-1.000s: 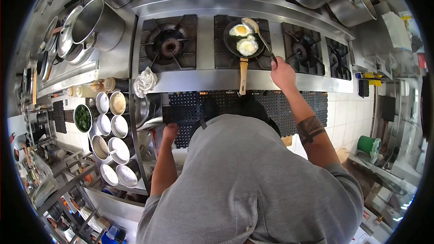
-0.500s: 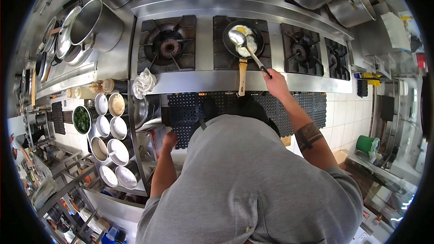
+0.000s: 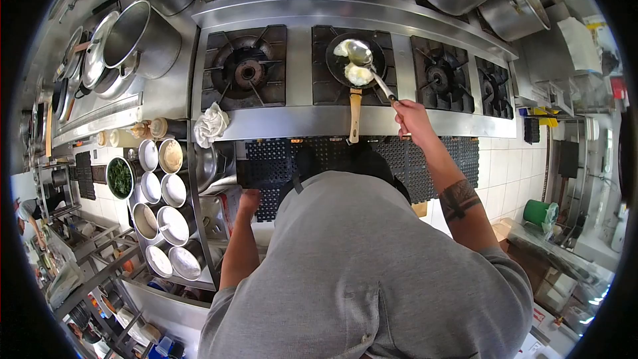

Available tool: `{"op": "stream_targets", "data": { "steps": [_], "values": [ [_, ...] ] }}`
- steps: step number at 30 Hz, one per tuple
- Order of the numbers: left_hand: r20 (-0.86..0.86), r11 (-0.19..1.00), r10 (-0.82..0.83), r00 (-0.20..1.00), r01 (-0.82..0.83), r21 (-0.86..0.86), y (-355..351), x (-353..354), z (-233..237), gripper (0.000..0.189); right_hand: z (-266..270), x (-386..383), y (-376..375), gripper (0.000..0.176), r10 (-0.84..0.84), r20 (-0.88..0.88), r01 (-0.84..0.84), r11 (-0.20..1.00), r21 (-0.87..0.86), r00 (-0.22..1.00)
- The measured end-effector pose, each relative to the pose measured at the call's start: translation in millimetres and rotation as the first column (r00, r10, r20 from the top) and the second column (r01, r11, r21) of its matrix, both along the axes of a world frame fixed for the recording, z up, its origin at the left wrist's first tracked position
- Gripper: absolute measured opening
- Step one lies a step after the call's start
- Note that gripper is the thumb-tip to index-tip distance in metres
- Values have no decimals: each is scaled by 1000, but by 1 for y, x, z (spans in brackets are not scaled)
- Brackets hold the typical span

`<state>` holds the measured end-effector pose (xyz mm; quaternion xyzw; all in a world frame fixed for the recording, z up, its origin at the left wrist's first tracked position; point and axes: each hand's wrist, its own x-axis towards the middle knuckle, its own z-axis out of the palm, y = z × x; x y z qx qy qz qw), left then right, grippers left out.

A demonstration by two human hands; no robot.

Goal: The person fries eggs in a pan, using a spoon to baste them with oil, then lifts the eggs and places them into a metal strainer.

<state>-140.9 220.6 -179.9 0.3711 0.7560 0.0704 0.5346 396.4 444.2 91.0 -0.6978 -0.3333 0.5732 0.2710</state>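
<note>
1. My right hand [image 3: 413,121] was closed round the dark grip of a spoon [image 3: 359,54], fingers wrapped about it, just past the front edge of the stove [image 3: 292,123].
2. The spoon's metal bowl hung over the frying pan [image 3: 336,68]; I could not tell whether it touched the food.
3. The pan sat on the second burner from the left, its wooden handle [image 3: 355,116] pointing towards me across the stove's front ledge.
4. In the pan were two eggs: the far egg [image 3: 342,48], partly hidden by the spoon, and the near egg [image 3: 359,75], close to the handle side.
5. My left hand [image 3: 249,201] was low at my side, near the counter with the tubs; I could not tell how its fingers stood.
6. A crumpled white cloth [image 3: 211,125] lay at the stove's left front corner, and a pan of greens [image 3: 119,178] stood left of the white-lidded tubs [image 3: 173,189].
</note>
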Motion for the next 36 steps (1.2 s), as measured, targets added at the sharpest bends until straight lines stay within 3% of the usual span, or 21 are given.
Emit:
{"op": "stream_targets", "data": {
  "steps": [2, 3, 5, 9, 12, 14, 15, 17, 18, 19, 20, 21, 22, 23, 25, 26, 27, 29, 33, 35, 36],
  "values": [
    [91, 991, 124, 988, -119, -62, -5, 0, 0, 26, -5, 2, 14, 32, 103, 323, -129, 990, 62, 941],
    [90, 991, 124, 988, -119, -61, -6, 0, 0, 26, -9, 1, 15, 32, 102, 322, -129, 990, 64, 941],
    [83, 996, 83, 993, -81, -27, -11, -7, -14, 23, -13, -4, 18, 30, 30, 889, -475, 853, 215, 457],
    [-16, 996, 62, 998, -61, 59, -24, -10, -23, 22, 14, -18, 17, 30, 128, 902, -417, 907, 62, 412],
    [20, 993, 120, 993, -120, 21, -24, -4, -11, 19, 15, -18, 8, 29, 115, 887, -372, 926, 68, 448],
    [-155, 889, -399, 904, 422, 175, -33, -17, -34, 16, 10, -15, 0, 29, 164, 788, -409, 905, 119, 593],
    [-156, 889, -397, 904, 421, 178, -35, -14, -38, 16, 6, -14, -2, 29, 163, 789, -410, 904, 122, 592],
    [12, 996, -61, 998, 61, 65, -40, -10, -48, 14, -3, -13, -6, 30, 208, 690, -404, 905, 134, 693],
    [13, 996, -64, 998, 63, 69, -41, -13, -55, 14, -9, -13, -8, 32, 202, 622, -351, 928, 126, 756],
    [-141, 896, -388, 911, 409, 174, -42, -21, -71, 14, -8, -15, -8, 32, 197, 624, -349, 928, 130, 756],
    [-317, 674, -637, 703, 707, 214, -37, -22, -70, 14, -7, -19, -10, 32, 201, 640, -358, 925, 124, 741],
    [-317, 672, -638, 701, 709, 216, -38, -21, -68, 14, -5, -22, -10, 31, 206, 656, -368, 923, 117, 726],
    [-131, 906, -366, 921, 385, 176, -32, -9, -37, 16, -11, -22, -11, 33, 221, 658, -393, 911, 124, 720],
    [30, 998, -12, 999, 10, 63, -23, -1, -12, 18, -10, -23, -13, 33, 219, 659, -390, 913, 123, 720],
    [-6, 998, -29, 1000, 29, 58, -13, 0, -6, 20, -9, -27, -16, 32, 162, 255, -166, 986, -6, 953],
    [-43, 998, -41, 998, 43, 52, -10, 0, -6, 22, -8, -28, -20, 29, 100, 36, -99, 995, -23, 994],
    [-42, 998, -41, 998, 43, 53, -7, 1, -6, 22, -7, -26, -23, 29, 100, 37, -99, 995, -23, 994],
    [-15, 996, -30, 999, 31, 81, -1, 0, -12, 23, -5, -17, -26, 26, -31, -318, -2, 995, -102, 947],
    [-23, 996, 41, 999, -39, 81, -4, 5, -20, 18, 4, -9, -23, 27, -48, -321, 16, 995, -102, 946],
    [-55, 965, -164, 985, 172, 199, -14, -9, -63, 17, 9, -7, -13, 28, -7, -180, 1, 999, -34, 984],
    [-53, 965, -165, 985, 172, 200, -12, -6, -64, 17, 10, -5, -6, 28, 2, -127, -7, 999, -35, 992]
  ]
}}
